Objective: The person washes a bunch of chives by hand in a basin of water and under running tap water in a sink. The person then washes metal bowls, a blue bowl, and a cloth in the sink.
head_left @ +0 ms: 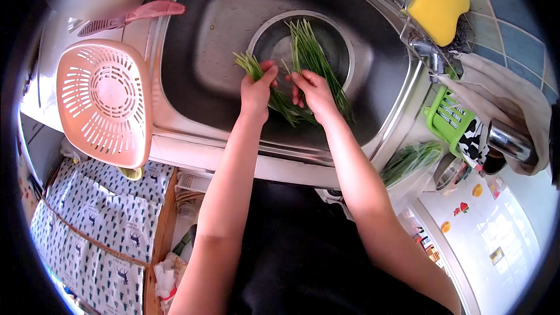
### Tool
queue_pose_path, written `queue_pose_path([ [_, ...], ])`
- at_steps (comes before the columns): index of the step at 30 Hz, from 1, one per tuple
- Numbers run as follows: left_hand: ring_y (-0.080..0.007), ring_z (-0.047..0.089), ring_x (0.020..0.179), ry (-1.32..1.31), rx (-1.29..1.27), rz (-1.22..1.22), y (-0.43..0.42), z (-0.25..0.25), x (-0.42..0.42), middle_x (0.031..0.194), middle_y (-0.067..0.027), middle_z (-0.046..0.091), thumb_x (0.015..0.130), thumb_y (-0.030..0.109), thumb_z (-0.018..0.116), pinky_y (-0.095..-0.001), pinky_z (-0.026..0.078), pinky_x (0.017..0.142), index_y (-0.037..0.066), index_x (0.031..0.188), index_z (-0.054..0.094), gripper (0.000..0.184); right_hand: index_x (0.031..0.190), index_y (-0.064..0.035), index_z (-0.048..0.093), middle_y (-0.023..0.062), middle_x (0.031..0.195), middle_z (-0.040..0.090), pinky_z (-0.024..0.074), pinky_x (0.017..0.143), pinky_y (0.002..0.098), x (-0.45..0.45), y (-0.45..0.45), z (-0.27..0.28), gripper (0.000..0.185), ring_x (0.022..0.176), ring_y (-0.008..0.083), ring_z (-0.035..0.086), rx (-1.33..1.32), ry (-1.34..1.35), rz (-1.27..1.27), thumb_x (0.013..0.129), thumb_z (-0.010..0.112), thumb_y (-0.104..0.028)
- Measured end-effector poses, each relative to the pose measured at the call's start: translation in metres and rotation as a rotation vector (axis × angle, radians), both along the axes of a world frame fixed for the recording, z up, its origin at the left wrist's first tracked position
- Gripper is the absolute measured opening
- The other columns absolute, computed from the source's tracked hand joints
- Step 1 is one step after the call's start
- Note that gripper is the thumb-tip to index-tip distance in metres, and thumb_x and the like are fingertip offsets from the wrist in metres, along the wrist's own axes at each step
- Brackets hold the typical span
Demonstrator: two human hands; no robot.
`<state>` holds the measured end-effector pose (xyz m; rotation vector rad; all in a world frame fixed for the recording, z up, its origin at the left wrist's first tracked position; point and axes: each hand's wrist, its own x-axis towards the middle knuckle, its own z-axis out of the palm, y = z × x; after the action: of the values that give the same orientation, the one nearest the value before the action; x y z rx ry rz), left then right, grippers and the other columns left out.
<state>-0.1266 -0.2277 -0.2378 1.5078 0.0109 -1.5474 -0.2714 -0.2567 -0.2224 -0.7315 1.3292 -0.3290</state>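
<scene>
Over the dark sink (210,90), my left hand (256,90) is closed around a small bunch of green chives (249,64), whose ends hang down to the right. Close beside it, my right hand (315,94) has its fingers pinched on a few thin chive stalks (296,61). Both hands are above the near side of a round metal bowl (351,61) in the sink. A larger bundle of chives (315,52) lies across the bowl, its lower end passing the right wrist and reaching over the rim.
A pink plastic colander (111,87) stands left of the sink, with a pink-handled knife (154,10) behind it. On the right are a yellow sponge or cloth (438,3), a faucet (429,52), a green rack (449,119) and bagged greens (411,160).
</scene>
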Motion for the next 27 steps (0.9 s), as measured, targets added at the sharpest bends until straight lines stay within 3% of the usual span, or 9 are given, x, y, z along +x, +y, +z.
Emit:
queue_pose_path([
  [6, -0.0090, 0.049, 0.072, 0.064, -0.118, -0.128, -0.010, 0.025, -0.002, 0.089, -0.0004, 0.063, 0.084, 0.021, 0.071, -0.0242, 0.040, 0.066, 0.001, 0.106, 0.063, 0.030, 0.090, -0.0016, 0.061, 0.0026, 0.065, 0.058, 0.0353, 0.042, 0.0232, -0.005, 0.006, 0.024, 0.023, 0.047, 0.0087, 0.049, 0.005, -0.158, -0.053, 0.095, 0.055, -0.023],
  [10, -0.0057, 0.046, 0.063, 0.073, -0.107, -0.145, -0.013, 0.035, -0.002, 0.083, 0.0012, 0.065, 0.087, 0.023, 0.068, -0.0205, 0.038, 0.061, 0.000, 0.104, 0.066, 0.029, 0.094, -0.0006, 0.063, 0.0045, 0.069, 0.061, 0.0375, 0.045, 0.0216, -0.003, 0.003, 0.036, 0.024, 0.049, 0.0088, 0.050, -0.031, -0.165, -0.024, 0.095, 0.055, -0.023],
  [16, -0.0061, 0.035, 0.057, 0.048, -0.116, -0.068, -0.022, 0.032, 0.009, 0.094, -0.0029, 0.068, 0.095, 0.026, 0.056, -0.0221, 0.036, 0.055, 0.001, 0.107, 0.064, 0.030, 0.105, 0.0018, 0.063, 0.0055, 0.073, 0.062, 0.0388, 0.050, 0.0207, -0.010, 0.004, 0.051, 0.030, 0.054, 0.0085, 0.050, -0.011, -0.169, 0.117, 0.097, 0.051, -0.025],
  [17, -0.0065, 0.035, 0.058, 0.042, -0.125, -0.057, -0.022, 0.029, 0.009, 0.101, -0.0045, 0.068, 0.096, 0.029, 0.054, -0.0225, 0.036, 0.054, 0.001, 0.110, 0.063, 0.033, 0.105, 0.0019, 0.063, 0.0052, 0.073, 0.061, 0.0382, 0.050, 0.0204, -0.011, 0.004, 0.055, 0.030, 0.053, 0.0080, 0.049, 0.009, -0.168, 0.123, 0.097, 0.051, -0.025],
  [23, -0.0049, 0.040, 0.061, 0.156, -0.148, -0.101, -0.023, 0.044, 0.005, 0.104, -0.0067, 0.068, 0.097, 0.037, 0.049, -0.0196, 0.035, 0.059, 0.000, 0.114, 0.060, 0.043, 0.104, 0.0007, 0.063, 0.0035, 0.073, 0.060, 0.0320, 0.045, 0.0184, -0.015, 0.003, 0.055, 0.029, 0.051, 0.0048, 0.042, 0.055, -0.259, 0.055, 0.097, 0.052, -0.024],
  [26, -0.0055, 0.042, 0.065, 0.204, -0.168, -0.228, -0.021, 0.050, 0.003, 0.105, -0.0035, 0.067, 0.097, 0.044, 0.045, -0.0211, 0.038, 0.059, 0.004, 0.116, 0.061, 0.047, 0.104, 0.0005, 0.064, 0.0032, 0.072, 0.059, 0.0304, 0.044, 0.0181, -0.012, -0.001, 0.055, 0.028, 0.051, 0.0044, 0.041, 0.077, -0.275, 0.020, 0.096, 0.053, -0.024],
  [27, -0.0056, 0.050, 0.070, 0.160, -0.175, -0.280, -0.021, 0.054, 0.002, 0.106, -0.0042, 0.067, 0.096, 0.041, 0.050, -0.0205, 0.039, 0.061, 0.005, 0.116, 0.061, 0.043, 0.104, 0.0006, 0.063, 0.0031, 0.071, 0.059, 0.0301, 0.044, 0.0181, -0.011, -0.001, 0.055, 0.028, 0.051, 0.0044, 0.041, 0.088, -0.274, 0.012, 0.096, 0.053, -0.024],
])
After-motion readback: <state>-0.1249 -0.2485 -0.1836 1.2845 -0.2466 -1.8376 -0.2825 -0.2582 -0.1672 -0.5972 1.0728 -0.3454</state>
